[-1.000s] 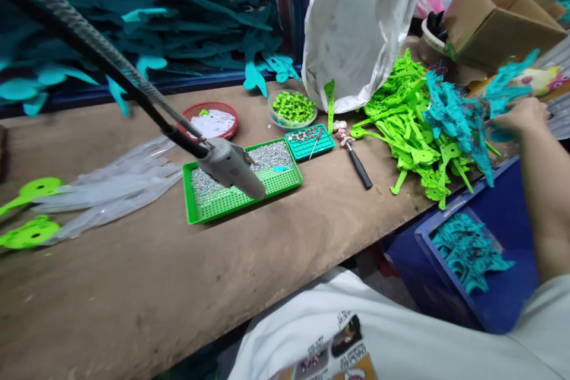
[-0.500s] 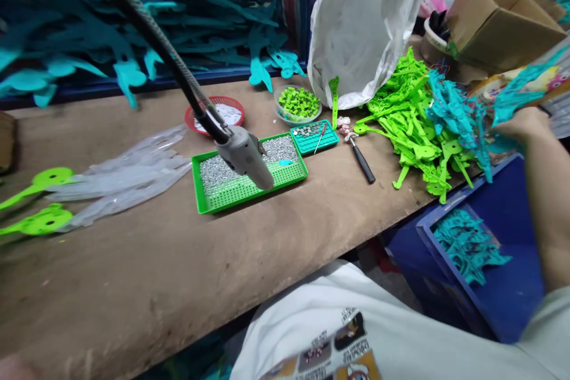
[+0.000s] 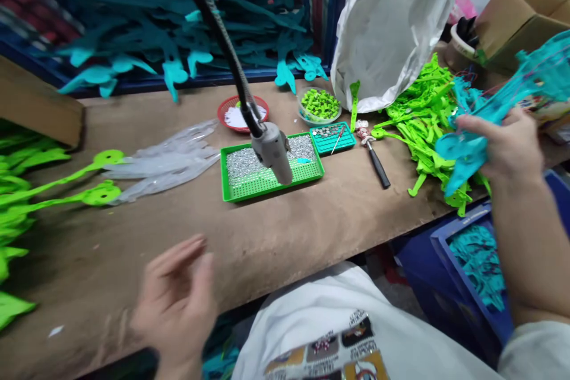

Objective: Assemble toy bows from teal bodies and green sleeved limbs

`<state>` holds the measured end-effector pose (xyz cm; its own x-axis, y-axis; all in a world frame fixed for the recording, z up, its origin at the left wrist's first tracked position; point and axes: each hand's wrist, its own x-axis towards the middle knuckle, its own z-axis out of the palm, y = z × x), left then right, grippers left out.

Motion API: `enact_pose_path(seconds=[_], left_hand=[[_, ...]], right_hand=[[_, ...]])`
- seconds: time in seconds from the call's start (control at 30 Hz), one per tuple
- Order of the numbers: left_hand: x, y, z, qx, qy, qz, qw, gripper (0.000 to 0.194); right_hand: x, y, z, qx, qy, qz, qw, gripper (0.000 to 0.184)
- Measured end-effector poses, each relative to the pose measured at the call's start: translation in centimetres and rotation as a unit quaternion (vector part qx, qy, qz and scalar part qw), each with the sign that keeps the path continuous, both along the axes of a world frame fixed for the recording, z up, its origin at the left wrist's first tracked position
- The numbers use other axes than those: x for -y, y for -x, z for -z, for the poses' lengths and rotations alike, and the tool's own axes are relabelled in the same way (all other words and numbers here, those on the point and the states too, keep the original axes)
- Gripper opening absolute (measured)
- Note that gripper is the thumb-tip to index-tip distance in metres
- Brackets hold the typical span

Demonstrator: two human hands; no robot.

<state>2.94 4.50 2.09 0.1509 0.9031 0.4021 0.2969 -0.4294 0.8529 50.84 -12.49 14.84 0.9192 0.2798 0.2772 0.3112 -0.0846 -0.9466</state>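
My right hand [image 3: 505,145] is closed around a bunch of teal plastic parts [image 3: 494,113], held up above the right end of the wooden bench [image 3: 312,219]. Just behind it lies a heap of lime-green plastic parts [image 3: 418,116]. My left hand [image 3: 178,303] hovers over the bench's front edge with fingers spread and nothing in it. A grey tool on a braided hose [image 3: 274,151] hangs over a green tray of small silver screws [image 3: 267,169] at the middle of the bench.
A small teal tray [image 3: 332,138], a bowl of green pieces [image 3: 319,105], a red basket [image 3: 243,113] and a hammer [image 3: 377,163] sit near the tray. Clear bags [image 3: 169,157] and long green parts [image 3: 66,184] lie left. A blue crate of teal parts [image 3: 472,261] stands below right.
My right hand has pulled the teal bunch up and toward me from the pile. My left hand has come into view at the bottom. The view has swung left.
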Motion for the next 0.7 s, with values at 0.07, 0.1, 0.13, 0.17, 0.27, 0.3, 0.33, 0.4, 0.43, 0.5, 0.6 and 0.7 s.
enact_pose_path(seconds=[0.07, 0.1, 0.13, 0.17, 0.27, 0.3, 0.33, 0.4, 0.43, 0.5, 0.6, 0.7], left_hand=[[1.6, -2.5, 0.6, 0.017, 0.072, 0.103, 0.992, 0.035], [2.4, -3.5, 0.6, 0.009, 0.103, 0.161, 0.982, 0.045], [3.1, -4.4, 0.5, 0.002, 0.133, 0.218, 0.967, 0.063], [3.7, -5.1, 0.3, -0.014, 0.158, 0.264, 0.951, 0.083], [4.0, -5.0, 0.5, -0.038, 0.245, 0.304, 0.920, 0.100], [3.6, -4.3, 0.8, -0.047, 0.274, 0.297, 0.914, 0.089], [3.1, -3.3, 1.1, -0.058, 0.298, 0.287, 0.908, 0.076], [1.6, -0.9, 2.0, -0.091, 0.326, 0.274, 0.900, 0.053], [0.8, 0.4, 2.4, -0.103, 0.333, 0.272, 0.897, 0.049], [-1.0, 2.7, 3.2, -0.118, 0.342, 0.270, 0.892, 0.049], [-3.5, 5.4, 3.9, -0.165, 0.312, 0.250, 0.901, 0.053], [-5.2, 7.2, 3.8, -0.263, 0.224, 0.216, 0.913, 0.051]], right_hand=[[-2.5, 7.5, 2.2, -0.021, 0.030, -0.032, 0.999, 0.061], [-3.6, 11.3, 3.5, -0.066, 0.058, -0.069, 0.994, 0.061], [-4.6, 14.9, 4.9, -0.117, 0.069, -0.094, 0.986, 0.062], [-5.5, 18.2, 6.2, -0.170, 0.078, -0.127, 0.974, 0.062], [-7.3, 26.1, 10.2, -0.293, 0.071, -0.186, 0.935, 0.062], [-7.7, 27.9, 11.4, -0.322, 0.066, -0.204, 0.922, 0.062], [-8.0, 29.5, 12.6, -0.343, 0.056, -0.221, 0.911, 0.062], [-8.5, 31.9, 14.6, -0.383, 0.028, -0.255, 0.887, 0.062], [-8.6, 32.8, 15.5, -0.409, 0.017, -0.275, 0.870, 0.062], [-8.8, 34.1, 16.7, -0.461, 0.016, -0.325, 0.826, 0.061], [-8.3, 34.5, 17.3, -0.488, 0.075, -0.431, 0.755, 0.057], [-6.7, 32.4, 16.7, -0.392, 0.148, -0.500, 0.758, 0.037]])
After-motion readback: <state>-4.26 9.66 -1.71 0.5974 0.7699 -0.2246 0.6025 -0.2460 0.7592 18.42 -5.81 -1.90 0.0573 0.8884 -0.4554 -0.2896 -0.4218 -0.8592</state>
